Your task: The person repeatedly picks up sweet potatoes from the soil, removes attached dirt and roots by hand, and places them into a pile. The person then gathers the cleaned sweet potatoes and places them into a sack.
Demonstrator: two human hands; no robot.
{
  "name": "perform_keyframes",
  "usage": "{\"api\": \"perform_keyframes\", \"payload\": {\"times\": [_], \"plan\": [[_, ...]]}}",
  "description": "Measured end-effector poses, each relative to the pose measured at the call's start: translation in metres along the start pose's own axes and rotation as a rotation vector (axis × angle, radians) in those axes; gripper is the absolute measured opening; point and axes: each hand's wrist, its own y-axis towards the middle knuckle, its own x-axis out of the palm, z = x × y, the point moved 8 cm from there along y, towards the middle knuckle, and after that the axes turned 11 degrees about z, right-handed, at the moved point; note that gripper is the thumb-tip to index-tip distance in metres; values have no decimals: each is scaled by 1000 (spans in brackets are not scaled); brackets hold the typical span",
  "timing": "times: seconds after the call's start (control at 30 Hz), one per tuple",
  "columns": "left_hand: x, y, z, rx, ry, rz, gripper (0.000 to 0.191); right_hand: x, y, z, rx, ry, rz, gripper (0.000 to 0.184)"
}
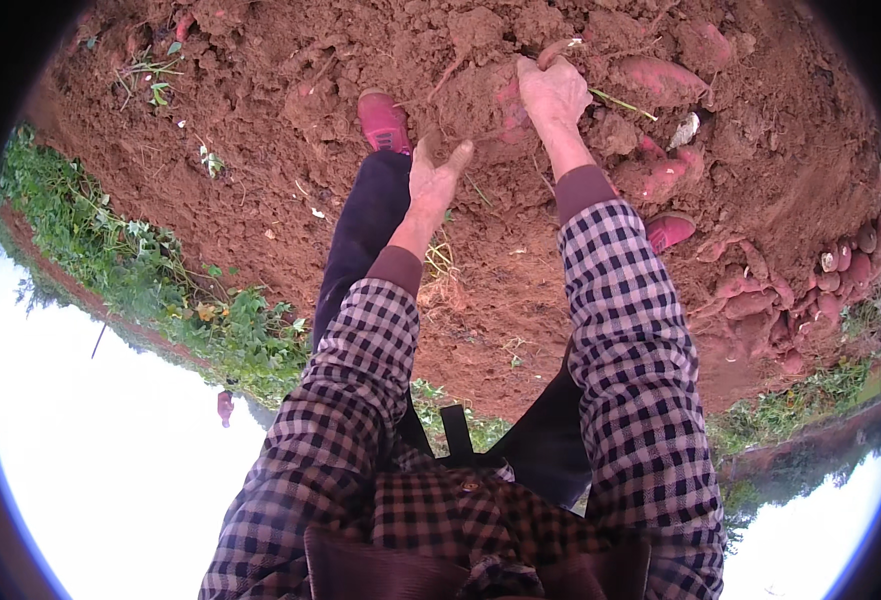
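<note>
Near the top centre, my right hand (pixel 555 90) is closed around a short brown stem (pixel 554 52) with a pale cut end, beside soil-caked sweet potatoes (pixel 514 112). Lower and to the left, my left hand (pixel 437 176) has its thumb and fingers apart, close to the same clump; its fingertips are muddy and partly lost against the soil. A thin root runs near them. Right of my right hand lie a large pink sweet potato (pixel 658 81) and, below it, another soil-covered group (pixel 659 174). A green stalk (pixel 623 104) lies beside my right wrist.
My pink shoes (pixel 382 120) stand on loose red soil (pixel 260 150). A pile of sweet potatoes (pixel 755 300) is at the right. Leafy green vines (pixel 162 262) line the left side. A whitish lump (pixel 685 130) lies beyond the green stalk.
</note>
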Motion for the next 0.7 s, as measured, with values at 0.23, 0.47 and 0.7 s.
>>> {"api": "perform_keyframes", "payload": {"times": [0.23, 0.47, 0.7], "plan": [[53, 22, -18, -418, -469, -354, 128, -18, -34, -4, -307, 282, 311, 25], [71, 22, -23, -448, -573, -230, 132, 21, -13, 20, 542, 771, -36, 20], [72, 24, -23, -444, -572, -193, 125, 13, 1, 12, 613, 871, -11, 5]]}}
